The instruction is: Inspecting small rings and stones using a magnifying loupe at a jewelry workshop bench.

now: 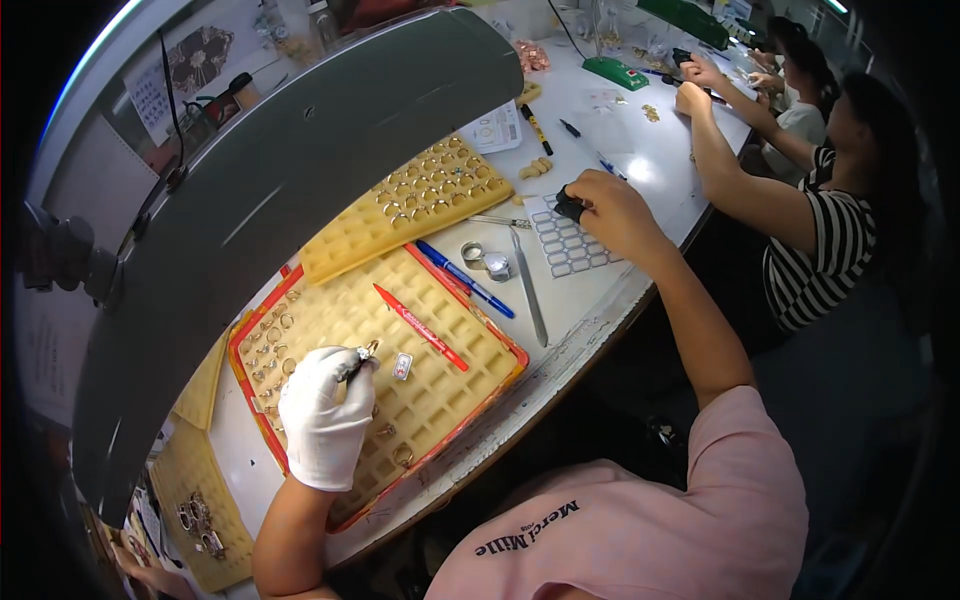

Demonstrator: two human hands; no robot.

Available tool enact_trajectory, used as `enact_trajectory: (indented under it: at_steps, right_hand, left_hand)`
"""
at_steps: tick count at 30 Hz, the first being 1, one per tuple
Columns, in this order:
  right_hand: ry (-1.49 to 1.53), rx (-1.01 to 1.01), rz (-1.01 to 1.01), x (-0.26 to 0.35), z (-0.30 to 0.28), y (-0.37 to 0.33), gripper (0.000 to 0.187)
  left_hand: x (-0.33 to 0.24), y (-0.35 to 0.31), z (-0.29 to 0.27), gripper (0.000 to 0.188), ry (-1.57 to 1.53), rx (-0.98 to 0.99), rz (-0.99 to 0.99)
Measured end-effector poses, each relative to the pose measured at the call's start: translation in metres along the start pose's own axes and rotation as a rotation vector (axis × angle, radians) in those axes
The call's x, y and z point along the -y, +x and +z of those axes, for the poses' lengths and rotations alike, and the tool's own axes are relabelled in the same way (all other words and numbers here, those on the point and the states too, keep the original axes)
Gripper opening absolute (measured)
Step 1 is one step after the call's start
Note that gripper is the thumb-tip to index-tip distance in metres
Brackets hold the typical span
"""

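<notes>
My left hand [325,415], in a white glove, is closed over the tray with a gold ring [373,348] pinched at its fingertips. Something dark shows beside the ring. Below the hand, a yellow slotted pad in a red-rimmed tray [480,388] bears rows of rings [268,345] on its left side. On it lie a red pen [420,326] and a small white tag [402,366]. My bare right hand [622,215] has its fingers drawn together at a sheet of blue-outlined labels [575,255]. Black material [571,204] covers its fingertips; whether worn or held, I cannot tell.
Steel tweezers [529,290], a folding loupe [485,261] and a blue pen [465,278] lie between tray and labels. A yellow ring pad [400,213] sits beyond. A grey lamp hood [290,160] overhangs the left. Co-workers [815,210] sit along the bench at right.
</notes>
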State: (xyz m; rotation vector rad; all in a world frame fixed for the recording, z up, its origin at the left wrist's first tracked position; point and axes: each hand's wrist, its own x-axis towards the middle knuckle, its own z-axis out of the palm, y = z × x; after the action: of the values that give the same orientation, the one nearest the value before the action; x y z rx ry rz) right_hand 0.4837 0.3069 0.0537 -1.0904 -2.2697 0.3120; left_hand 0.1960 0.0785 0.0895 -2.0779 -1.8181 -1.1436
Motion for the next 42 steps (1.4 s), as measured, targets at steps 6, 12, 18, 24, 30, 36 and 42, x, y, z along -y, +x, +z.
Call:
enact_trajectory:
  at_steps: [6,12,18,24,30,36,42]
  right_hand:
    - [-0.227,0.045,-0.458,0.046,0.002,-0.026,0.019]
    - [-0.427,0.256,-0.687,0.079,-0.008,-0.064,0.017]
    - [-0.294,0.368,-0.700,0.093,-0.030,-0.087,0.020]
    - [-0.294,0.305,-0.723,0.087,-0.026,-0.102,0.019]
    - [-0.241,0.142,-0.836,0.081,-0.021,-0.099,0.013]
    - [0.229,-0.138,-0.581,0.090,-0.035,-0.090,0.021]
    - [0.811,0.025,-0.540,0.128,0.005,-0.061,0.020]
  left_hand:
    - [0.000,-0.005,-0.002,0.015,-0.036,-0.036,-0.012]
    - [-0.002,-0.005,-0.003,0.013,-0.055,0.060,0.017]
    - [-0.003,-0.006,-0.008,0.014,-0.007,0.138,0.053]
    - [0.000,-0.007,-0.007,0.014,-0.014,0.147,0.074]
    - [0.001,-0.010,-0.002,0.012,-0.010,0.098,0.037]
    - [0.002,-0.008,-0.006,0.023,-0.022,0.170,0.082]
    - [0.004,-0.011,-0.003,0.008,0.018,0.131,0.069]
